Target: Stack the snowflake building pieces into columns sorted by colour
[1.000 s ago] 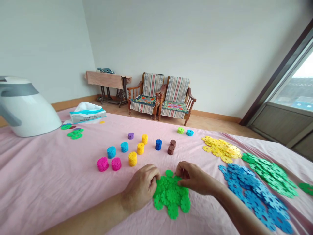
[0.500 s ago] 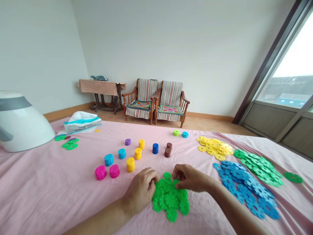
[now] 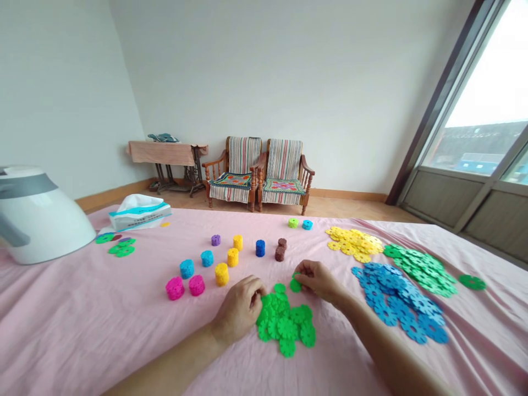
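Bright green notched plastic discs (image 3: 287, 328) lie in a loose pile on the pink cloth before me. At the pile's left edge is my left hand (image 3: 240, 303), its fingers curled together; whatever they pinch is hidden. My right hand (image 3: 317, 281) pinches one green disc (image 3: 296, 282) just beyond the pile's upper right. A single green disc (image 3: 279, 288) lies at the far edge of the pile, between the two hands. Past my left hand stand short stacks of discs: yellow (image 3: 221, 274), pink (image 3: 197, 285), light blue (image 3: 187, 269), dark blue (image 3: 260, 248) and brown (image 3: 279, 253).
On the right lie spread piles of yellow discs (image 3: 355, 243), blue discs (image 3: 400, 301) and darker green discs (image 3: 421, 269). A white kettle (image 3: 49, 220) and a tissue box (image 3: 140, 213) stand at the left. Small lime (image 3: 292, 223) and light-blue (image 3: 307, 225) stacks sit near the far edge.
My right hand has lifted off the pile's upper right and moved slightly away with a green disc between its fingers. My left hand stays at the left edge. The camera view has shifted a little.
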Action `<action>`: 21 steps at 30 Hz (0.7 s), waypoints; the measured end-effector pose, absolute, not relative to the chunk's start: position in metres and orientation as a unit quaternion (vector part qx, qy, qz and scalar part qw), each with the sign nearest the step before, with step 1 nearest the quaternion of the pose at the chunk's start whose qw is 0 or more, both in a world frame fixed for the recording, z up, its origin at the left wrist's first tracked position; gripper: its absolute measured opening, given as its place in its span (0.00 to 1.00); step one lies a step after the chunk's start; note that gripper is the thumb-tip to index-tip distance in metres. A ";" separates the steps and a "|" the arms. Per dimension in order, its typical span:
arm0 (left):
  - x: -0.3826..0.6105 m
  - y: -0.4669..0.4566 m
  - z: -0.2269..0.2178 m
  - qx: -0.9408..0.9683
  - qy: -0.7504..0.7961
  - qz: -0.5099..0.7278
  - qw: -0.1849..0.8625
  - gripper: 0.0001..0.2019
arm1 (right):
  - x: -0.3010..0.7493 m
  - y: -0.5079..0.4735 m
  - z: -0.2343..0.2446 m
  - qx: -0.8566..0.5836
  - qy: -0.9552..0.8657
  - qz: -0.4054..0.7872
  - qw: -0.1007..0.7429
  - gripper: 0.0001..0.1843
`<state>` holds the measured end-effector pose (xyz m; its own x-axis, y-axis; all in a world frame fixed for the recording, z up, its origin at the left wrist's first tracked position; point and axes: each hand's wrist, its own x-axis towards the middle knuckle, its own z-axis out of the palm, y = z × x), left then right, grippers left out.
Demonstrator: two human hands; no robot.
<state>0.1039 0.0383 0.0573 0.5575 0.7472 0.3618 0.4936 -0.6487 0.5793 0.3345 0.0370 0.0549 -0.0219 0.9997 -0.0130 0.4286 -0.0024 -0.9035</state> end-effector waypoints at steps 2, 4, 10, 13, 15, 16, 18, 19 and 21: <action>0.104 0.039 0.057 0.857 0.358 0.306 0.211 0.12 | 0.331 0.037 0.050 -0.612 -0.602 0.342 0.383 0.04; 0.104 0.039 0.057 0.856 0.354 0.314 0.208 0.12 | 0.328 0.036 0.048 -0.625 -0.599 0.303 0.398 0.06; 0.104 0.040 0.057 0.858 0.350 0.319 0.199 0.12 | 0.324 0.037 0.039 -0.602 -0.594 0.260 0.466 0.15; 0.104 0.040 0.057 0.859 0.348 0.320 0.198 0.12 | 0.324 0.037 0.035 -0.615 -0.598 0.230 0.459 0.14; 0.104 0.040 0.057 0.858 0.347 0.322 0.199 0.12 | 0.323 0.036 0.035 -0.625 -0.594 0.220 0.457 0.13; 0.105 0.040 0.057 0.857 0.347 0.324 0.199 0.12 | 0.322 0.035 0.036 -0.629 -0.589 0.217 0.458 0.14; 0.105 0.039 0.058 0.856 0.346 0.328 0.202 0.12 | 0.322 0.032 0.040 -0.638 -0.584 0.208 0.457 0.15; 0.105 0.039 0.058 0.854 0.345 0.331 0.204 0.12 | 0.323 0.030 0.042 -0.640 -0.585 0.203 0.455 0.16; 0.104 0.039 0.059 0.851 0.345 0.335 0.209 0.12 | 0.325 0.026 0.047 -0.635 -0.597 0.201 0.447 0.15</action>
